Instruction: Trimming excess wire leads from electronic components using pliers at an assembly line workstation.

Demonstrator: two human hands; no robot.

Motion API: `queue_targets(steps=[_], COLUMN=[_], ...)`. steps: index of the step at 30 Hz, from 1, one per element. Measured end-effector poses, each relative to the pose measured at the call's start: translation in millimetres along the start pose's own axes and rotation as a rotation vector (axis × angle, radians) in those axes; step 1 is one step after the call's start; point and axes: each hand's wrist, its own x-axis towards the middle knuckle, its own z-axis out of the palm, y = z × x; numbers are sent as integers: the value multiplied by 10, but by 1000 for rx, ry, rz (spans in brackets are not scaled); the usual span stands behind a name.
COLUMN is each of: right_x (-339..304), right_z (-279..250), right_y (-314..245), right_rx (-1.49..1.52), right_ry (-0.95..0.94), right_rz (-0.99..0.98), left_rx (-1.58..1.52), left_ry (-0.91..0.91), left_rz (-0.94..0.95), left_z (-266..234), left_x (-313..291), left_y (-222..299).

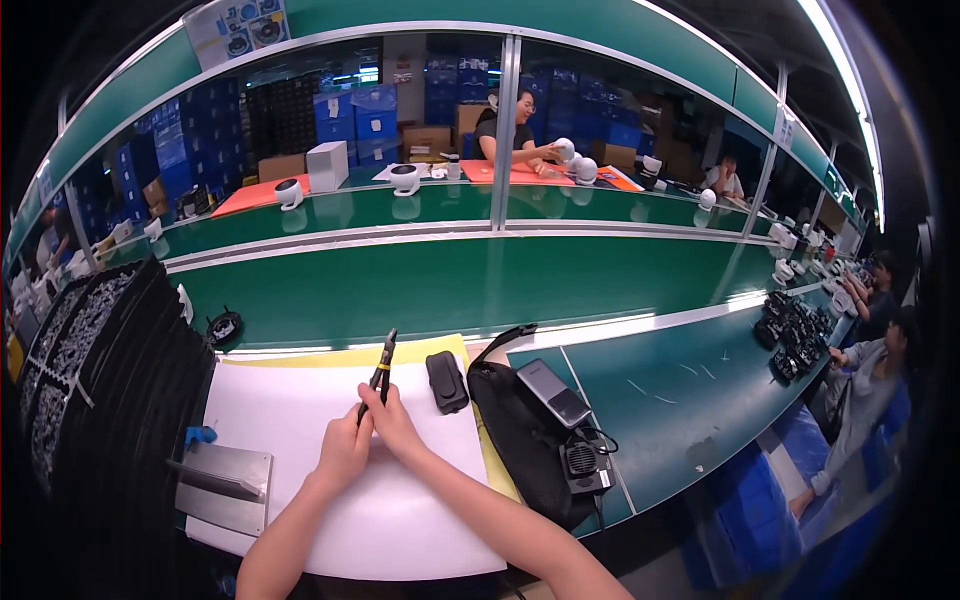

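Note:
Both of my hands are together over a white sheet (pixel 390 530) on the bench. A slim pair of pliers (pixel 386 366), dark with a yellow band and a grey tip, points up and away from me. My left hand (pixel 344 446) is closed at the lower end of the pliers. My right hand (pixel 392 420) closes round the handles beside it, its fingers touching the left hand. The grips are partly hidden by my fingers. Just right of the pliers lies a small black case (pixel 447 382), apart from my hands.
Black trays (pixel 120 370) of small parts are stacked at left, near a metal plate fixture (pixel 228 488). At right lie a black bag (pixel 515 430), a grey power bank (pixel 553 394) and a small fan-like device (pixel 584 465). A green conveyor (pixel 400 285) runs beyond; co-workers sit across and right.

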Motion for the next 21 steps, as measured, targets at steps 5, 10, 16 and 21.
queue_targets(steps=[5, 10, 16, 21], right_x=[-37, -41, 9, -21], right_z=[-36, -16, -18, -125], right_y=[-30, -95, -102, -271], right_rx=[126, 290, 291, 198], right_ry=[-45, -16, 78, -1], right_rz=[8, -95, -88, 76], left_rx=[244, 374, 107, -316], left_ry=[-172, -243, -261, -368], left_rz=[-121, -207, -237, -287], left_z=[-112, -180, -166, -180], left_x=[26, 63, 67, 92], left_y=[70, 128, 112, -60])
